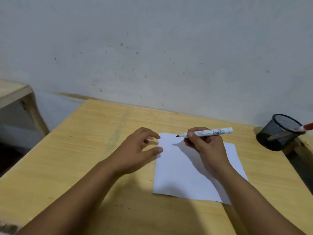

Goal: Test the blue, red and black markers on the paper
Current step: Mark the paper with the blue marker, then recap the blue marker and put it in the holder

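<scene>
A white sheet of paper (181, 170) lies on the wooden table (84, 150). A short blue mark shows at its far left corner. My right hand (205, 145) holds an uncapped white marker (210, 132) with a dark tip, which hovers over the top of the sheet. My left hand (137, 150) rests at the paper's left edge, fingers spread, fingertips touching the edge. A red-capped marker (305, 127) leans in a black mesh cup (279, 132) at the far right. The held marker's ink colour is not clear.
The table's back edge meets a grey scuffed wall (152, 56). A second wooden piece of furniture (15, 97) stands at the left, with a gap between it and the table. The mesh cup sits near the table's right edge.
</scene>
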